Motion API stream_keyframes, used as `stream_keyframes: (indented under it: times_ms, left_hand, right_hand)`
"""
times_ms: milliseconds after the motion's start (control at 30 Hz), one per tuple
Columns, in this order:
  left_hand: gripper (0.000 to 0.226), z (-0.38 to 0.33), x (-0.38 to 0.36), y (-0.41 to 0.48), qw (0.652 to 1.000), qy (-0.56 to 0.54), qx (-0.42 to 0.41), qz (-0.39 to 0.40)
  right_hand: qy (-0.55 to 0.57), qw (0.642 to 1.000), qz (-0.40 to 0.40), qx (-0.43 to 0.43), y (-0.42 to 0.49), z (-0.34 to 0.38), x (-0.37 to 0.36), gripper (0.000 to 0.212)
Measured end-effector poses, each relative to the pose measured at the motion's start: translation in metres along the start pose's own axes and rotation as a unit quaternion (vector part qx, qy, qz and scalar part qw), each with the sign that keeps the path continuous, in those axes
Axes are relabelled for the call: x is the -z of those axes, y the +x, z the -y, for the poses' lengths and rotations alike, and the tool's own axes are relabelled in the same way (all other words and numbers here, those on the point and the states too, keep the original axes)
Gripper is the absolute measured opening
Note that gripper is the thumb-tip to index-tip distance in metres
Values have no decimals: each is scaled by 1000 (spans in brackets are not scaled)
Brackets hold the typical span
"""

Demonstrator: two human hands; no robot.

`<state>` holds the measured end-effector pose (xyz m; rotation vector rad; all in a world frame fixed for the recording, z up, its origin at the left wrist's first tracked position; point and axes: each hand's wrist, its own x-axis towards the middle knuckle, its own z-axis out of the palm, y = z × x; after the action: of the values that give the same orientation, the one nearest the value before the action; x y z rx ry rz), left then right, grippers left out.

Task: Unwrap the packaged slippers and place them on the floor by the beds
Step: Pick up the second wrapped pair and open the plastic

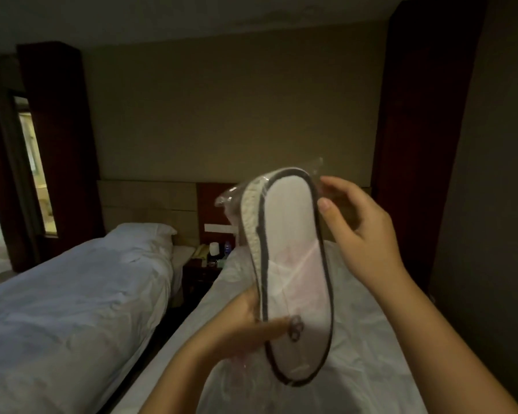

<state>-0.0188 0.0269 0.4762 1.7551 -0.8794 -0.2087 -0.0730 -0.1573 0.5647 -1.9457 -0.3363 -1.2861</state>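
Observation:
A pair of white slippers with dark edging [290, 252] sits inside a clear plastic wrapper [226, 200], held upright in front of me above the right bed [368, 348]. My left hand [245, 327] grips the pack at its lower end from the left. At the upper end, my right hand [353, 222] pinches the wrapper's edge between thumb and fingers. The plastic bunches loosely at the top left of the pack.
Two white-sheeted beds run away from me, the left bed [72, 294] with a pillow [144, 231]. Between them lies a narrow dark floor gap [165, 327] leading to a nightstand [204, 270] with small items. A window [33, 162] is at far left.

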Motion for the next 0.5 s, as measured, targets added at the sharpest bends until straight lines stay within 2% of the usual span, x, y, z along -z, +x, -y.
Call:
stream_keyframes:
  times_ms: [200,300,500]
  left_hand:
    - [62,2,0,1,1000,-1,-15,6]
    - [64,2,5,2,1000,-6,-19,4]
    - [64,7,12,1,999,-35,-18,8]
  right_hand:
    - [116,990,-30,-70,15,2,-4,20]
    - [194,974,-15,-112,20,2,-4,19]
    - [268,952,10,-148,25,0,-3,18]
